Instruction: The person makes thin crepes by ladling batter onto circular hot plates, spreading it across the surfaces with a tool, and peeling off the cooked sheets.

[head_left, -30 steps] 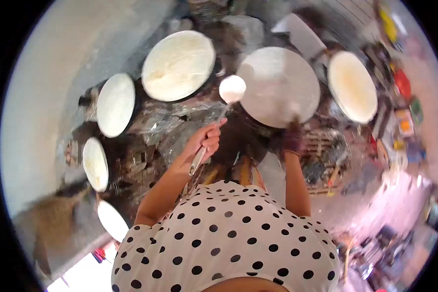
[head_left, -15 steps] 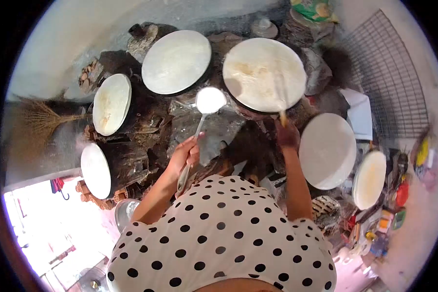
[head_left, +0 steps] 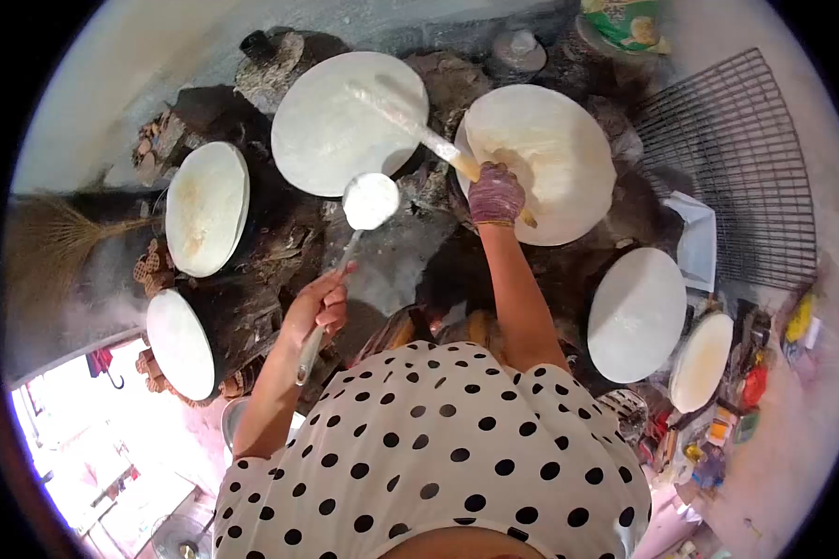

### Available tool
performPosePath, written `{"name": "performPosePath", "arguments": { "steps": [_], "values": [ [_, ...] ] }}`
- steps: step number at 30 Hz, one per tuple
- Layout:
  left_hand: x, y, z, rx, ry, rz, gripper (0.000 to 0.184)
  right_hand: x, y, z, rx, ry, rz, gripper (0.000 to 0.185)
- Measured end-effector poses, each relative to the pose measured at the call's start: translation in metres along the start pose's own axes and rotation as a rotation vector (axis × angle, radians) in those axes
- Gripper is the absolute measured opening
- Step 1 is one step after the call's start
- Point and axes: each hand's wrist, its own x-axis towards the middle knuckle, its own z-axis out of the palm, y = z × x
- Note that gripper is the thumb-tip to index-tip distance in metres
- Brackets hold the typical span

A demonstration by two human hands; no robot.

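My left hand [head_left: 317, 309] is closed around the handle of a metal ladle [head_left: 371, 201], whose bowl is full of something white. My right hand [head_left: 497, 194], in a purple knit glove, grips a long flat wooden stick [head_left: 401, 116] coated white along its far part. That stick reaches over the white round surface of the back left pan [head_left: 322, 149]; whether it touches I cannot tell. Under the gloved hand lies the back right round pan [head_left: 573, 182], covered by a pale, wrinkled sheet with brownish patches.
Two white rounds curve along the left, an upper one [head_left: 210, 210] and a lower one [head_left: 179, 345]. Two more are at right, a plain one [head_left: 636, 315] and a yellowish one [head_left: 702, 363]. A wire rack [head_left: 741, 168] leans on the right wall; a straw broom [head_left: 70, 238] is at left.
My right hand has swung left with the stick, from the near edge of the back right pan toward the back left pan. The ladle has shifted slightly left and the view has turned a little.
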Motion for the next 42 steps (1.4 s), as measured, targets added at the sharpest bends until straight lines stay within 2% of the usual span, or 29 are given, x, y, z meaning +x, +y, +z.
{"name": "performPosePath", "arguments": {
  "steps": [3, 4, 6, 9, 10, 12, 13, 14, 15, 17, 18, 21, 22, 26, 33, 38, 41, 42],
  "values": [
    [-0.016, 0.017, 0.034, 0.002, -0.129, 0.061, 0.036, 0.009, 0.027, -0.044, 0.102, 0.157, 0.087, 0.017],
    [-0.026, 0.015, 0.051, 0.129, -0.132, 0.164, 0.038, 0.010, 0.044, -0.049, 0.133, 0.324, 0.088, 0.021],
    [-0.030, 0.009, 0.084, 0.451, -0.207, 0.370, 0.040, 0.024, 0.090, -0.056, 0.353, 0.490, 0.166, 0.025],
    [0.020, 0.001, 0.135, 0.481, -0.237, 0.287, 0.039, 0.047, 0.210, -0.086, -0.418, 0.188, 0.129, 0.027],
    [0.036, 0.002, 0.150, 0.502, -0.265, 0.282, 0.039, 0.035, 0.243, -0.119, -0.153, 0.258, 0.278, 0.027],
    [0.071, -0.009, 0.185, 0.369, -0.242, 0.090, 0.038, -0.008, 0.317, -0.182, 0.571, 0.515, 0.540, 0.033],
    [0.079, -0.020, 0.188, 0.471, -0.298, 0.135, 0.037, -0.039, 0.360, -0.205, 0.741, 0.601, 0.653, 0.038],
    [0.077, -0.029, 0.195, 0.415, -0.386, 0.126, 0.039, -0.069, 0.408, -0.221, 0.629, 0.612, 0.992, 0.050],
    [0.073, -0.039, 0.203, 0.357, -0.469, 0.108, 0.042, -0.107, 0.454, -0.217, 0.828, 0.860, 0.956, 0.057],
    [0.068, -0.064, 0.231, 0.478, -0.463, 0.177, 0.042, -0.191, 0.527, -0.213, 0.861, 1.062, 1.113, 0.057],
    [0.080, -0.074, 0.243, 0.461, -0.405, 0.123, 0.042, -0.233, 0.557, -0.206, 0.842, 1.126, 1.200, 0.057],
    [0.124, -0.109, 0.267, 0.270, -0.562, -0.139, 0.035, -0.331, 0.621, -0.164, 0.783, 1.220, 1.457, 0.056],
    [0.128, -0.120, 0.275, 0.208, -0.563, -0.218, 0.038, -0.356, 0.637, -0.146, 0.763, 1.231, 1.537, 0.056],
    [0.119, -0.151, 0.303, 0.182, -0.591, -0.315, 0.044, -0.401, 0.676, -0.066, 0.719, 1.133, 1.818, 0.056],
    [0.111, -0.170, 0.309, 0.238, -0.462, -0.256, 0.045, -0.416, 0.706, 0.028, 0.647, 0.812, 2.123, 0.056],
    [0.104, -0.162, 0.284, 0.210, -0.434, -0.213, 0.043, -0.427, 0.718, 0.031, 0.537, 0.618, 2.114, 0.056],
    [0.088, -0.149, 0.253, 0.177, -0.291, -0.086, 0.043, -0.419, 0.687, 0.019, 0.387, 0.658, 1.899, 0.056],
    [0.079, -0.143, 0.245, 0.183, -0.396, -0.146, 0.043, -0.410, 0.670, 0.016, 0.383, 0.694, 1.774, 0.056]
  ]
}}
